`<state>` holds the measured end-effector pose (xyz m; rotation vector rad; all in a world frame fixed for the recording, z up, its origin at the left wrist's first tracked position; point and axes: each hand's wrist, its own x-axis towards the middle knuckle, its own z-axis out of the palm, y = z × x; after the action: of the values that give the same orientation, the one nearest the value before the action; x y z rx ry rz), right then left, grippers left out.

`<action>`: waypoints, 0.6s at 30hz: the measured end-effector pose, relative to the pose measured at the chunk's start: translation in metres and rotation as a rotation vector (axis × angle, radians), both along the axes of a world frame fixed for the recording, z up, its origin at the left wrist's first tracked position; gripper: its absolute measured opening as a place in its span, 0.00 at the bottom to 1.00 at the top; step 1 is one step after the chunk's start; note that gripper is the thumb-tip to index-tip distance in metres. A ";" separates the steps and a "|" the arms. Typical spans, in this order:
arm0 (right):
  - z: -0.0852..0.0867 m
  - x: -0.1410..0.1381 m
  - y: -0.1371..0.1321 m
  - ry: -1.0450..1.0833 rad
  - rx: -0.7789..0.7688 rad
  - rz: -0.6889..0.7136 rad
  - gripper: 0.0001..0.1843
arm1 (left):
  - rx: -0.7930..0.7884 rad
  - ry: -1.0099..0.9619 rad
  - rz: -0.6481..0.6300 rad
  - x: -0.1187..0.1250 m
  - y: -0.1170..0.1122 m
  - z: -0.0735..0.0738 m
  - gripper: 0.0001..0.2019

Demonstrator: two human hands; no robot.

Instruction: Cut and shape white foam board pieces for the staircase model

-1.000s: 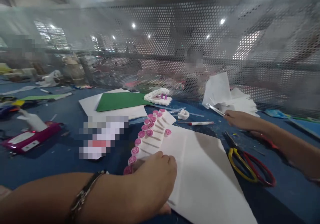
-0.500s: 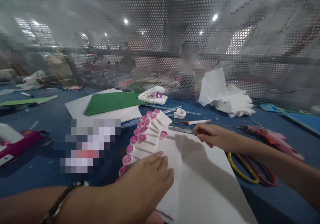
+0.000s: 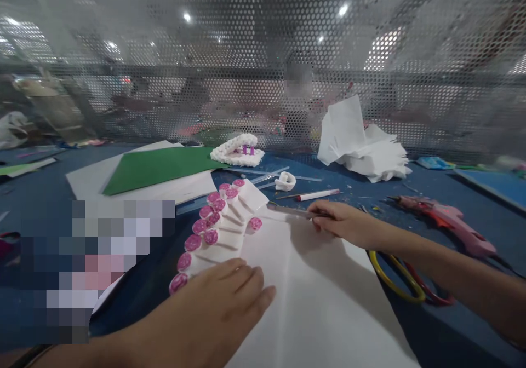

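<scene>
My left hand (image 3: 217, 302) lies flat, fingers stretched out, on a white foam sheet (image 3: 324, 297) at its near left part. Just beyond its fingertips a stepped white foam piece (image 3: 224, 223) edged with pink rolled discs rests on the sheet's left edge. My right hand (image 3: 343, 223) is closed on a thin metal blade (image 3: 287, 210), a craft knife, whose tip rests on the sheet's far edge beside the stepped piece.
Green and white sheets (image 3: 156, 168) lie at the back left, with a small white foam arch (image 3: 237, 151) behind. A red-capped pen (image 3: 316, 195), a paper heap (image 3: 364, 149), a pink glue gun (image 3: 446, 220) and scissors (image 3: 405, 291) are on the right. A perforated screen (image 3: 263, 67) closes the far side.
My right hand came in from the far right with the knife and set its tip on the sheet's far edge. My left hand stayed pressed on the sheet. The view shifted right.
</scene>
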<state>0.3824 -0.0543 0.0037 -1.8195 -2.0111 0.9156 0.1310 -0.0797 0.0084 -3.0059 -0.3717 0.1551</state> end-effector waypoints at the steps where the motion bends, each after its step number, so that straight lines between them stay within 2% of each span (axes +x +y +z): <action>1: -0.002 -0.001 0.001 0.002 0.031 -0.031 0.06 | 0.026 -0.033 0.008 -0.002 0.000 -0.004 0.22; 4: -0.011 -0.007 0.009 -0.045 0.200 -0.077 0.06 | 0.081 -0.072 0.019 -0.005 -0.002 -0.015 0.22; 7: -0.021 -0.017 0.018 -0.056 0.312 -0.045 0.06 | 0.091 -0.055 0.014 -0.005 -0.001 -0.019 0.23; 12: -0.030 -0.028 0.029 0.047 0.322 -0.033 0.08 | 0.057 -0.056 -0.011 -0.007 0.000 -0.020 0.22; 18: -0.026 -0.034 0.021 0.158 0.263 -0.065 0.08 | 0.087 -0.105 -0.029 -0.008 -0.012 -0.027 0.18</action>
<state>0.3481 -0.0337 -0.0225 -1.6080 -1.8648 0.7134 0.1226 -0.0920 -0.0182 -2.9387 -0.3347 -0.0218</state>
